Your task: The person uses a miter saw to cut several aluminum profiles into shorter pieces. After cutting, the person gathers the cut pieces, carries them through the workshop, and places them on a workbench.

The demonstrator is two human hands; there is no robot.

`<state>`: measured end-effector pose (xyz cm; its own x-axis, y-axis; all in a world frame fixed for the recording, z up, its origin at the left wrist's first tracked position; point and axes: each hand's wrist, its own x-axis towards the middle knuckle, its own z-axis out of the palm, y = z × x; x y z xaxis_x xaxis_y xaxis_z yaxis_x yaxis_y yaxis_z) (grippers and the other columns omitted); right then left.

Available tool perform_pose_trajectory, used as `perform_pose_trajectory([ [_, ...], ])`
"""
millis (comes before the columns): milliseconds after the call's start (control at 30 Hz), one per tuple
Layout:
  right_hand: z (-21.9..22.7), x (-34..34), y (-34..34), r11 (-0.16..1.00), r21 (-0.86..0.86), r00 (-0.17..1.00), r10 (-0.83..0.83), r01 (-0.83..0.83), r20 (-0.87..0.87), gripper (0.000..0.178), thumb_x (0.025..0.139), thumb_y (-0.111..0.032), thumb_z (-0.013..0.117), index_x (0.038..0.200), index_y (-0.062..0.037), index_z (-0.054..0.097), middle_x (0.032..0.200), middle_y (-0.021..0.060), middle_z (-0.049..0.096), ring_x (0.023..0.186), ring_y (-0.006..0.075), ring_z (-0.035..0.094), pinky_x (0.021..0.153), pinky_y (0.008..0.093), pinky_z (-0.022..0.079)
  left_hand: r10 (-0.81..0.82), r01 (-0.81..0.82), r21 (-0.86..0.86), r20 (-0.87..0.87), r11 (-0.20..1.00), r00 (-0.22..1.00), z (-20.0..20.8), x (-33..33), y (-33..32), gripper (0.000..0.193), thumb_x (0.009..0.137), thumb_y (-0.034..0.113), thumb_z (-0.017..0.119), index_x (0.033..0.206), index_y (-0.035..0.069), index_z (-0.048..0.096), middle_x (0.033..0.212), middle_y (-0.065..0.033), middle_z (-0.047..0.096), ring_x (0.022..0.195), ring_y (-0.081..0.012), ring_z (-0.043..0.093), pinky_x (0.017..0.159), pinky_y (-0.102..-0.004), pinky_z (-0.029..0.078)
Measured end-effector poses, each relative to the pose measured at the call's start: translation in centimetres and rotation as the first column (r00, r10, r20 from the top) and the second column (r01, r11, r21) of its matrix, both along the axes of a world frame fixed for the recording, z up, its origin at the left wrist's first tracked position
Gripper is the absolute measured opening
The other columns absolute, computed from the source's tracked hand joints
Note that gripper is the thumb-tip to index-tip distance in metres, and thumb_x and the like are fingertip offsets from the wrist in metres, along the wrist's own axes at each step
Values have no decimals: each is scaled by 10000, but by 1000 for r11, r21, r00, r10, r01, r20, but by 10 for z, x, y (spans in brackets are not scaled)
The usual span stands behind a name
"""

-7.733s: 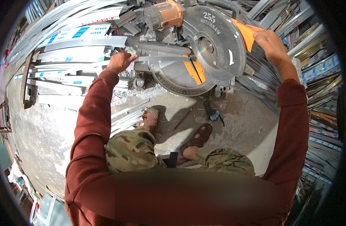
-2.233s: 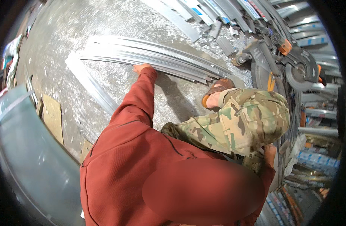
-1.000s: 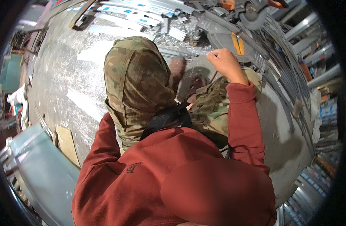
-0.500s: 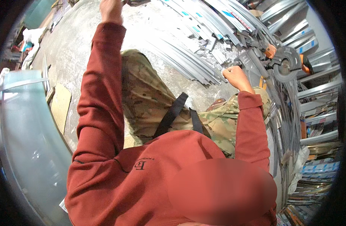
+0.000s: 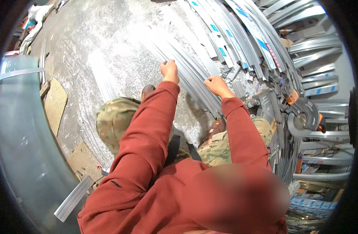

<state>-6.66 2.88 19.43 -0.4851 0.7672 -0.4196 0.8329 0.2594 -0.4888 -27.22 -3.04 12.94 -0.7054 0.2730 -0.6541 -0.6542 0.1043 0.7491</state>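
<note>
A bundle of long silver metal profiles (image 5: 192,74) lies slantwise on the floor in front of me, running from far left to near right. My left hand (image 5: 169,71) is closed over the bundle's left side, its fingers curled. Just right of the same profiles, my right hand (image 5: 218,86) is closed too, thumb against the curled fingers. Whatever either hand grips, if anything, is hidden by the fingers. Below the hands, a brown shoe (image 5: 214,130) sits close to the near ends of the profiles.
A cut-off saw (image 5: 303,117) with orange parts stands at right. Beyond it are racks of metal profiles (image 5: 321,45). More profiles with blue labels (image 5: 225,33) lie at the far right. A glass sheet (image 5: 23,128) and flat boards (image 5: 56,105) are at left.
My left hand has come nearer and rightward, from the far left to over the profiles. My right hand has shifted left. The view has moved, and my left knee is farther left.
</note>
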Motion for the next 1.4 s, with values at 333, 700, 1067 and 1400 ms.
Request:
perform_pose_trajectory([
  [333, -137, -65, 90, 993, -81, 994, -89, 84, -57, 638, 822, -369, 564, 1310, 41, 540, 1293, 277, 570, 1232, 377, 535, 1052, 409, 401, -49, 47, -432, 6, 901, 999, -103, 14, 16, 759, 798, 253, 707, 1444, 26, 378, 1419, -237, 458, 1332, -359, 431, 1055, -464, 385],
  [700, -151, -126, 70, 977, -192, 994, -85, 98, 74, 755, 817, -526, 571, 1244, 96, 560, 1240, 303, 586, 1189, 415, 555, 1027, 468, 412, 62, -51, -335, 22, 941, 998, -119, 9, 22, 796, 848, 453, 697, 1335, -106, 409, 1312, -250, 497, 1180, -319, 524, 998, -426, 419],
  [1067, -147, -153, 65, 928, -355, 990, 136, -113, 41, 816, 736, -562, 679, 1196, 107, 602, 1198, 323, 601, 1118, 434, 594, 970, 458, 465, 112, -80, -223, 133, 972, 985, -129, -5, 15, 914, 849, 584, 654, 1318, -161, 409, 1295, -273, 510, 1153, -318, 548, 947, -422, 467],
  [1400, -143, -162, 48, 917, -381, 993, 90, -115, -81, 921, 706, -510, 738, 1360, 76, 460, 1228, 322, 587, 1178, 422, 570, 1010, 443, 441, 57, -49, -212, 32, 976, 998, -112, -9, 4, 917, 859, 592, 638, 1398, -76, 314, 1382, -252, 445, 1245, -346, 476, 985, -493, 415],
])
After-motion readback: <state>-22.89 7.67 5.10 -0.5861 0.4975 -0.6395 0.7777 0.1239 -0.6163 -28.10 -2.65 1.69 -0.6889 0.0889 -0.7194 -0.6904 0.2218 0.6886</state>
